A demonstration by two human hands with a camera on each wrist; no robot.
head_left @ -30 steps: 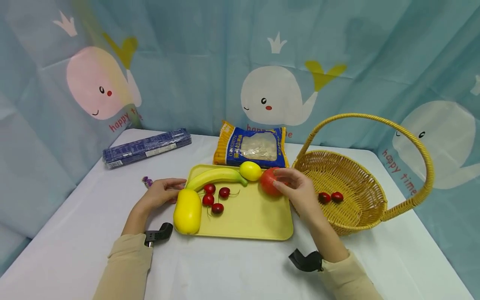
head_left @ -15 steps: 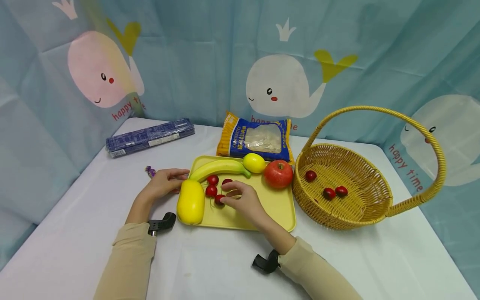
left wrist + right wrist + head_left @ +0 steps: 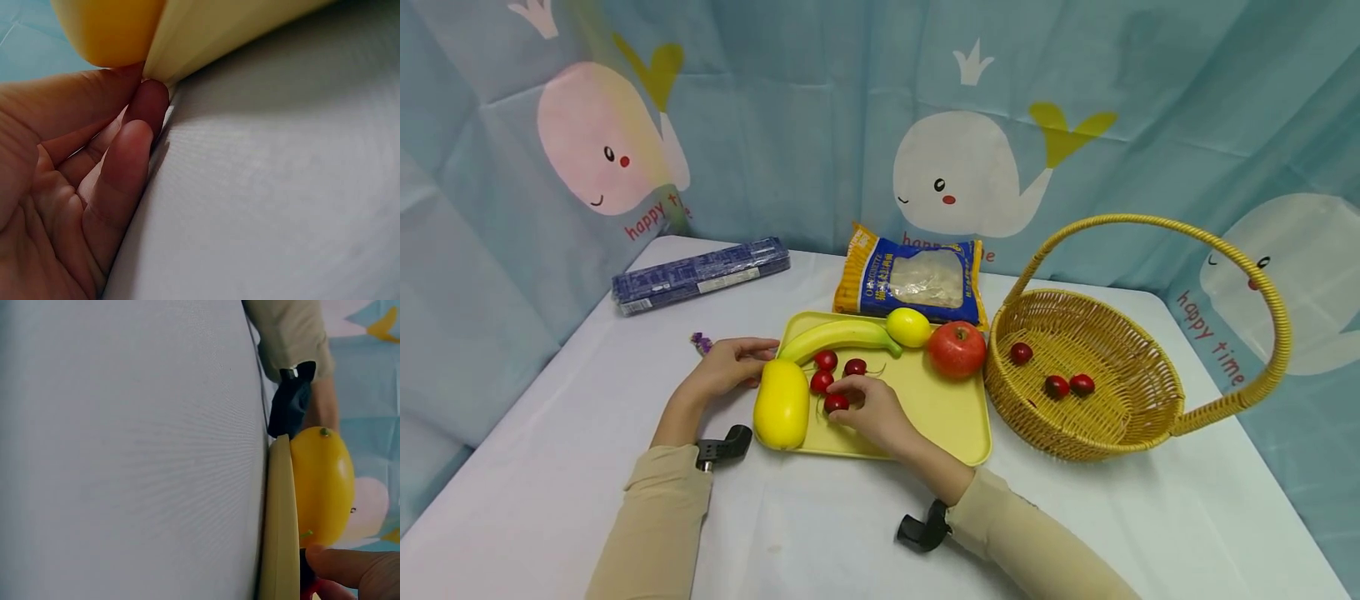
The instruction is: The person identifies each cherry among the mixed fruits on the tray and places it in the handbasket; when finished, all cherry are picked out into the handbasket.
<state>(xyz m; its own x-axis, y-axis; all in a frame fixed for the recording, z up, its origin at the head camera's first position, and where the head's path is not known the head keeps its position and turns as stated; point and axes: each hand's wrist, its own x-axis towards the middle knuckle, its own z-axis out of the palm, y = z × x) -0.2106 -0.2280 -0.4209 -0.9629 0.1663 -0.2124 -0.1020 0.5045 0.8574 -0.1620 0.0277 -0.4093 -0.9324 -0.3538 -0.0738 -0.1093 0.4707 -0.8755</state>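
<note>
A pale yellow tray [image 3: 917, 425] holds a banana [image 3: 842, 335], a lemon [image 3: 908, 327], a red apple [image 3: 957, 350], a plump yellow fruit [image 3: 780, 407] and several cherries. My right hand [image 3: 880, 415] pinches the nearest cherry [image 3: 837, 403] between thumb and fingers; in the right wrist view the thumb [image 3: 344, 564] lies over it, beside a green stem. Other cherries [image 3: 822, 382] lie just behind. My left hand [image 3: 724, 371] grips the tray's left rim. The left wrist view has its thumb [image 3: 94, 94] at the rim and fingertips [image 3: 128, 147] curled below, under the yellow fruit.
Right of the tray stands a yellow wicker basket [image 3: 1075, 446] with a tall handle and 3 cherries inside. A blue and orange packet [image 3: 917, 279] lies behind the tray. At back left is a long blue wrapped package [image 3: 700, 273]; a small purple wrapped item [image 3: 701, 342] is near the left hand.
My right hand has gone left from beside the apple to the front cherry and closed its fingers on it. A third cherry now shows in the basket. The left hand stays at the rim.
</note>
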